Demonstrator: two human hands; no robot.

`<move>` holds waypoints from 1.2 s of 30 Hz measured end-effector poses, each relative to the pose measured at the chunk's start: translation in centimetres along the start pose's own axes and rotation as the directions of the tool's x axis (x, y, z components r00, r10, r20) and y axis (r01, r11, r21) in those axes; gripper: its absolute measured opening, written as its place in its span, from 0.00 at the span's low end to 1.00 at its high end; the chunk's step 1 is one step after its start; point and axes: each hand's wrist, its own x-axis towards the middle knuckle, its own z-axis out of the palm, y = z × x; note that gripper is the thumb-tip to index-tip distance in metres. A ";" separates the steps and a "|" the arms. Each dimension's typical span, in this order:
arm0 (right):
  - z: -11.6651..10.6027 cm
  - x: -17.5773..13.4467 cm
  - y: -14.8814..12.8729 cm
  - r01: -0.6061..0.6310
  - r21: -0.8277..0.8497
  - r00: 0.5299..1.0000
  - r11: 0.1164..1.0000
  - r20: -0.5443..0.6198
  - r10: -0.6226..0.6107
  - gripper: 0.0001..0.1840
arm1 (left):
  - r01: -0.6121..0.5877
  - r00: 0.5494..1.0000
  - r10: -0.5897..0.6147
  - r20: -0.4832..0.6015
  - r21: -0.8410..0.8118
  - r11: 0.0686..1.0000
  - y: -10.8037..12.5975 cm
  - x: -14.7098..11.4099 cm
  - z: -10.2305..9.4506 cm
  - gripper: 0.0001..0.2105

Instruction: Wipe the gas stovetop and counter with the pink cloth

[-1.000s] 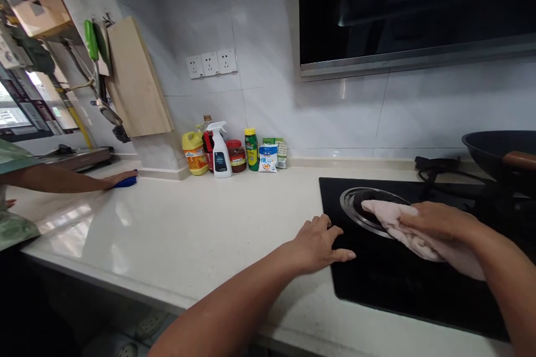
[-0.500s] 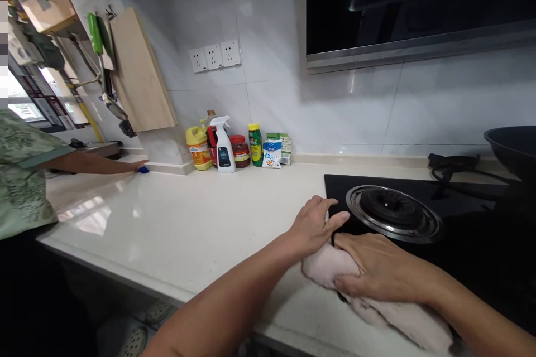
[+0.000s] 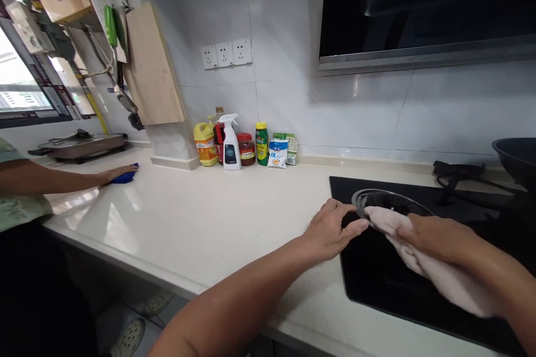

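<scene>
Right hand: my right hand presses a pale pink cloth down on the black stove top. My fingers are closed over the cloth and hold it.
Cloth: its front end lies on the rim of the round silver burner ring. The rest trails back under my wrist, across the black glass.
Left hand: my left hand lies flat, fingers spread a little, and holds nothing. It sits at the left edge of the stove top, half on the white counter. Its fingertips are just beside the front end of the cloth.
Far right: a dark pan sits at the edge of my view.
By the wall: a white spray bottle, a yellow jug and some small jars and packs stand in a row.
Other person: far left, another person's hand rests on a blue cloth on the counter.
On the wall: a wooden board hangs over the counter.
</scene>
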 end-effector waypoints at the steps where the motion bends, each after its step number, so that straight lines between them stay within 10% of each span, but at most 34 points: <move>1: -0.1 -0.6 -1.8 0.005 -0.014 0.997 1.000 0.080 -0.004 0.20 | -0.024 1.000 0.024 -0.016 0.002 1.000 -0.1 0.0 0.1 0.23; 7: -0.7 -3.7 -9.8 0.259 0.377 0.921 0.889 0.180 -0.345 0.30 | -0.104 0.994 0.105 -0.009 0.070 0.992 -0.2 -0.1 0.4 0.23; 17: -1.4 -2.9 -7.7 0.205 0.756 0.825 0.622 0.208 -0.525 0.30 | -0.197 0.980 0.199 -0.003 0.126 0.972 0.0 -0.1 0.3 0.21; 20: -0.8 -2.4 -8.2 0.174 0.796 0.871 0.580 0.150 -0.467 0.22 | -0.233 0.966 0.216 0.142 0.112 0.966 0.1 -0.3 0.1 0.32; 24: -0.1 -1.0 -7.5 0.154 0.705 0.988 0.692 -0.129 -0.089 0.09 | -0.183 0.935 0.107 0.337 0.200 0.963 0.0 -0.4 0.0 0.41; 29: -1.0 -0.7 -7.0 0.176 0.693 0.917 0.699 -0.374 0.139 0.07 | -0.200 0.904 0.079 0.420 0.251 0.947 0.5 -0.7 0.0 0.36; 36: -1.8 -1.8 -8.1 0.279 0.370 0.820 0.886 -0.572 -0.018 0.09 | -0.200 0.889 0.024 0.457 0.340 0.919 1.6 -1.1 0.8 0.43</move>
